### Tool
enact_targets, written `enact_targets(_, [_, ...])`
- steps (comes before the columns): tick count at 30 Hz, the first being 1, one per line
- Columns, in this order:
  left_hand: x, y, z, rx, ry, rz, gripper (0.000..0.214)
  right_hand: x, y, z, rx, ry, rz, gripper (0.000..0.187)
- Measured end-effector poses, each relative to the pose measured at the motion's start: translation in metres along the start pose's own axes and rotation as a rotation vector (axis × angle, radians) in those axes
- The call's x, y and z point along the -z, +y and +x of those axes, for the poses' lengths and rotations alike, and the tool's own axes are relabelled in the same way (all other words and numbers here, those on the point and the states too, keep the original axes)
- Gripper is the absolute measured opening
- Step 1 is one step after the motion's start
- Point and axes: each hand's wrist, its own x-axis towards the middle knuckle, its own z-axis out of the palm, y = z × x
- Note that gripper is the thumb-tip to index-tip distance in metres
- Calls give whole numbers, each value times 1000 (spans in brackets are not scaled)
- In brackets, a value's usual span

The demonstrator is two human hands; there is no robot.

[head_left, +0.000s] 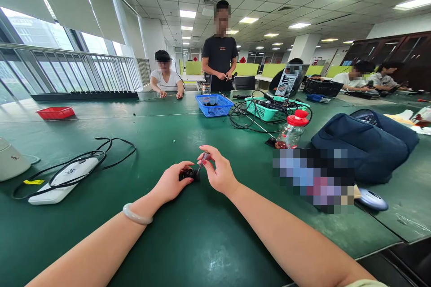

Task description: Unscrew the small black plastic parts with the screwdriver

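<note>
My left hand (173, 183), with a pale bangle on its wrist, is closed on a small black part (191, 174) at the middle of the green table (158, 242). The part's exact kind is too small to make out. My right hand (220, 171) pinches a small screwdriver (204, 158) between thumb and fingers. The screwdriver slants down to the left, and its tip meets or nearly meets the right end of the black part. Fingers hide some of the part and of the handle.
A white power bank-like device (63, 181) with a black cable lies left. Ahead are a red tray (55, 113), a blue basket (215, 110) and a green basket (266, 114) of cables. A red-lidded jar (291, 132) and dark blue bag (363, 148) stand right. Several people sit or stand beyond.
</note>
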Motion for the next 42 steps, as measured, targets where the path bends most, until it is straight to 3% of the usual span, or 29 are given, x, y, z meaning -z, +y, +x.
enact_targets(7, [2, 3, 0, 36, -26, -23, 43, -1, 1, -2, 35, 156, 10, 33])
enact_targets(20, [4, 8, -2, 26, -18, 131, 36, -2, 4, 2, -55, 112, 10, 28])
enact_targets(27, [6, 11, -2, 31, -33, 167, 37, 1, 8, 8, -228, 114, 125, 29])
enact_targets(35, [8, 13, -1, 18, -38, 165, 36, 5, 27, 13, -521, 233, 294, 35])
enact_targets(42, [8, 16, -2, 32, -53, 174, 36, 7, 35, 14, -645, 271, 348, 34])
